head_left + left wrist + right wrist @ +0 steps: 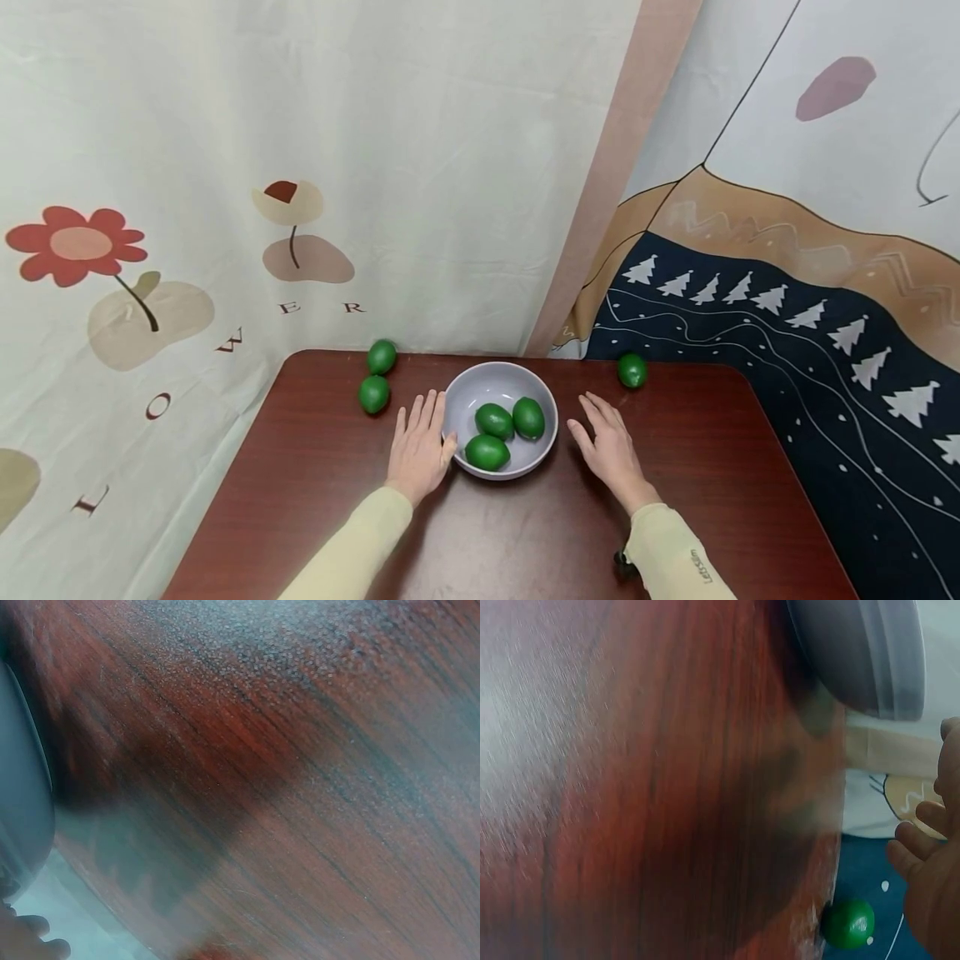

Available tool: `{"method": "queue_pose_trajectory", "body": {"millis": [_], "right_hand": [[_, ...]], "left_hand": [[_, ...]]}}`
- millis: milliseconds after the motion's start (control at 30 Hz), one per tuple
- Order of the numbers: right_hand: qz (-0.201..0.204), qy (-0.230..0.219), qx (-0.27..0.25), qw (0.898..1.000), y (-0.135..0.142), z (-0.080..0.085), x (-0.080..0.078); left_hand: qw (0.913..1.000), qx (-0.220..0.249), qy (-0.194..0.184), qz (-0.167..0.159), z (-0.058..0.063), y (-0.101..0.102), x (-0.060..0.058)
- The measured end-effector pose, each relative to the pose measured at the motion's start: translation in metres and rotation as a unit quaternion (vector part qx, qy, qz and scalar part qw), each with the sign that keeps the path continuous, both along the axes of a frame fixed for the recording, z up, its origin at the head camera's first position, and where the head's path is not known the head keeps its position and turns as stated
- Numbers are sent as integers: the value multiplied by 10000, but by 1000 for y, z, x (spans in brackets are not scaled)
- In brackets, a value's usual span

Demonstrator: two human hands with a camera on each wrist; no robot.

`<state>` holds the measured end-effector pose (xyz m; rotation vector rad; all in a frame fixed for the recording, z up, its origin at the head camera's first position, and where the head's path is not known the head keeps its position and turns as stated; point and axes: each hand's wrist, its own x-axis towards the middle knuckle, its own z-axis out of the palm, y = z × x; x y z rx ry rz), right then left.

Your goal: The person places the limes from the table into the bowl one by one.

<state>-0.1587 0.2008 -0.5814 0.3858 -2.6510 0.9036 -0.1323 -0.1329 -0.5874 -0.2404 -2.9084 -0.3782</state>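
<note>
A light grey bowl (pixel 501 375) stands on the dark red-brown table with three green limes (pixel 487 452) in it. My left hand (pixel 420 450) is at the bowl's left side, fingers straight, thumb right at the rim. On the other side, my right hand (pixel 611 450) is held a little apart from the bowl, its fingers loosely extended and nothing in them. In the left wrist view the bowl's wall (pixel 22 787) shows at the left edge, close to the fingers. The right wrist view has the bowl (pixel 862 660) at top right and the right hand (pixel 937 862) below it.
Two more limes (pixel 373 394) lie near the back left of the table (pixel 300 467). Another lime (pixel 632 371) sits by the back edge, beyond the right hand. Printed curtains (pixel 450 167) hang right behind the table and along its right side.
</note>
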Motion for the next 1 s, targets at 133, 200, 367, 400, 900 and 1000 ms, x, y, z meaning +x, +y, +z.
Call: {"method": "queue_pose_trajectory", "body": {"millis": [133,200,367,400,900,1000], "right_hand": [[-143,-354,-48,9993,11,5,-3],[-205,-428,-58,9989,16,6,-5],[-350,-230,-110,9991,28,6,-13],[-385,-225,-114,9989,30,7,-14],[-636,-242,142,9976,56,10,-31],[-678,-332,249,9968,58,11,-34]], "left_hand": [[10000,-5,-14,-7,1,1,0],[10000,-24,-13,-8,1,2,1],[10000,-41,21,0,1,1,1],[10000,-51,28,4,1,1,1],[9999,-142,47,9,1,1,1],[9999,-115,67,11,1,1,1]]}}
